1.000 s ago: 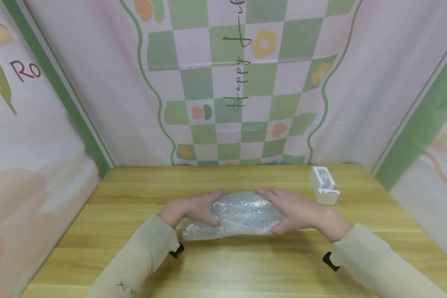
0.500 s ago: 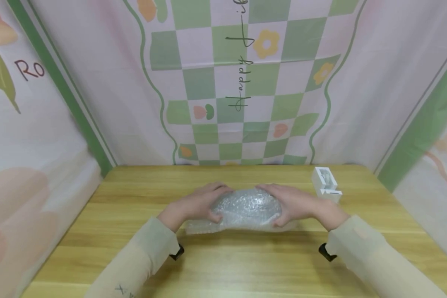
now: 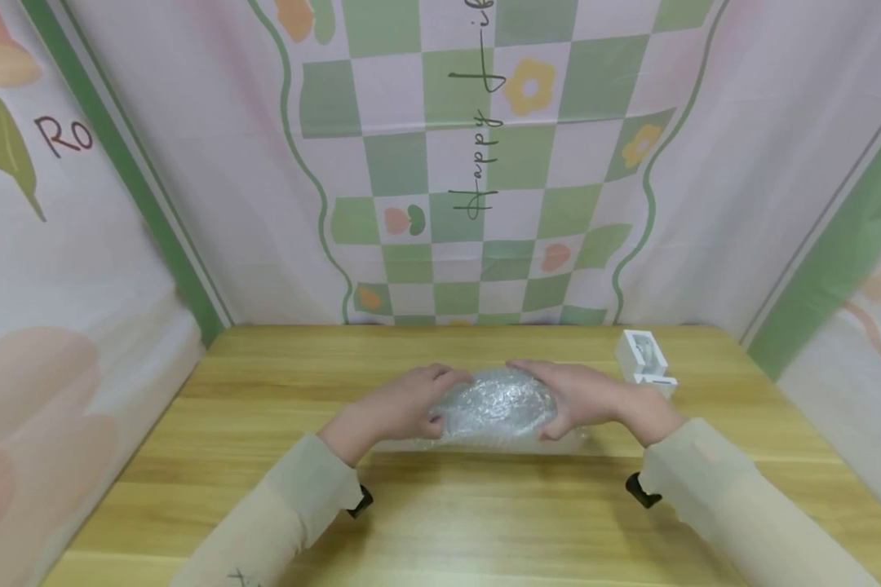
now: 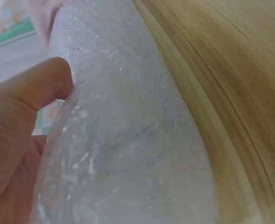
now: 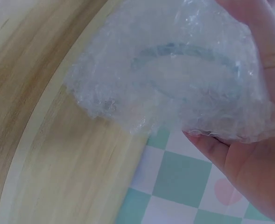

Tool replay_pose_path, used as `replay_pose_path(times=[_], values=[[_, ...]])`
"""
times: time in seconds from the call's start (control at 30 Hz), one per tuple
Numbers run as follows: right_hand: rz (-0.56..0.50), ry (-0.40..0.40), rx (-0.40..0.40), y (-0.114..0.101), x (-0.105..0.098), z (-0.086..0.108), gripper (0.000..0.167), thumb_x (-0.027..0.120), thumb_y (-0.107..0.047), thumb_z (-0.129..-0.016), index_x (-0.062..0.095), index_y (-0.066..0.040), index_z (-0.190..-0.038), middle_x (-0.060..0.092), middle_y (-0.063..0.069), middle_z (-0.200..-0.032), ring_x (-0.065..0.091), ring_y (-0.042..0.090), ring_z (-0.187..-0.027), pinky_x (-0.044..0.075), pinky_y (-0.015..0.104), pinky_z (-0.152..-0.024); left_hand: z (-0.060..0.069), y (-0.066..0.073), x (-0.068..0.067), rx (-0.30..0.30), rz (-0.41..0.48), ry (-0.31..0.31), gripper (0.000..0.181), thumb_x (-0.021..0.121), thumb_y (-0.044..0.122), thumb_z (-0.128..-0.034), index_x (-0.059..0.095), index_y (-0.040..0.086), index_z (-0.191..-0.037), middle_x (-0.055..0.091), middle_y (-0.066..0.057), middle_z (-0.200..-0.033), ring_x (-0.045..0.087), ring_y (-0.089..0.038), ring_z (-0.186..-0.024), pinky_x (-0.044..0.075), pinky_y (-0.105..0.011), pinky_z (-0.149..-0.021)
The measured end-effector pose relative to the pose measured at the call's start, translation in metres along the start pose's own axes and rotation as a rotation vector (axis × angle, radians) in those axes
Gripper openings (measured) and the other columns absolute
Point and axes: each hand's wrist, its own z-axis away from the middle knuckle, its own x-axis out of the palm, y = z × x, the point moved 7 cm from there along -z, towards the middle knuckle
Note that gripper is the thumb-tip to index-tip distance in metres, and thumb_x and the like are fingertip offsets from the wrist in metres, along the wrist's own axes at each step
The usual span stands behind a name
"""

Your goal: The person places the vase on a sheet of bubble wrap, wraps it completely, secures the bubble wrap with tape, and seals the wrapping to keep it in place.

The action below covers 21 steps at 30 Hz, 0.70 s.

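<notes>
A bundle of clear bubble wrap [image 3: 495, 408] is held between both hands over the middle of the wooden table. My left hand [image 3: 411, 403] grips its left side, thumb on the near face and fingers over the top. The right hand [image 3: 580, 398] grips the right side in the same way. In the left wrist view the left thumb bends against the wrap [image 4: 128, 121]. Through the wrap [image 5: 174, 74] in the right wrist view shows a faint greenish curved line; what lies inside cannot be made out. The right hand [image 5: 254, 163] curls round the wrap's end there.
A white tape dispenser [image 3: 642, 359] stands at the table's back right, partly hidden behind the right hand and wrist. Printed cloth [image 3: 455, 220] hangs along the back and both sides of the wooden table [image 3: 470, 522].
The bundle has moved slightly back, away from the body, with both hands. My left hand has shifted a little right along it, and its loose lower edge has swung back.
</notes>
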Motion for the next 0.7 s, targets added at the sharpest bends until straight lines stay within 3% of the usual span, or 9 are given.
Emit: replay_pose_path(times=[0.2, 0.33, 0.47, 0.7], values=[[-0.016, 0.0, 0.013, 0.0061, 0.0014, -0.0017, 0.109, 0.09, -0.028, -0.069, 0.033, -0.001, -0.157, 0.049, 0.025, -0.149, 0.058, 0.041, -0.121, 0.051, 0.058, -0.1, -0.0018, 0.0013, 0.003, -0.058, 0.024, -0.02, 0.059, 0.061, 0.018, -0.0951, 0.045, 0.015, -0.152, 0.05, -0.014, -0.149, 0.051, -0.029, -0.134, 0.045, -0.042, -0.11], [-0.018, -0.006, 0.023, 0.0077, 0.0015, -0.0025, 0.109, 0.09, -0.029, -0.069, 0.032, -0.003, -0.158, 0.048, 0.024, -0.15, 0.058, 0.041, -0.122, 0.05, 0.059, -0.1, -0.0015, 0.0029, 0.0041, -0.082, 0.054, -0.035, 0.059, 0.063, 0.038, -0.1011, 0.044, 0.015, -0.152, 0.048, -0.014, -0.151, 0.048, -0.03, -0.137, 0.043, -0.044, -0.112], [-0.019, -0.007, 0.027, 0.0061, 0.0005, -0.0022, 0.108, 0.09, -0.029, -0.07, 0.033, -0.003, -0.158, 0.049, 0.024, -0.15, 0.057, 0.041, -0.123, 0.049, 0.06, -0.101, -0.0023, 0.0027, 0.0058, -0.09, 0.057, -0.035, 0.069, 0.068, 0.049, -0.0963, 0.045, 0.015, -0.151, 0.048, -0.013, -0.151, 0.048, -0.03, -0.136, 0.044, -0.043, -0.112], [-0.013, 0.007, 0.02, 0.0034, 0.0005, -0.0016, 0.108, 0.09, -0.031, -0.07, 0.033, -0.005, -0.158, 0.045, 0.025, -0.15, 0.059, 0.041, -0.117, 0.053, 0.058, -0.095, -0.0066, 0.0025, 0.0073, -0.063, 0.028, 0.005, 0.069, 0.074, 0.048, -0.0892, 0.049, 0.013, -0.143, 0.054, -0.013, -0.144, 0.054, -0.028, -0.13, 0.048, -0.039, -0.108]])
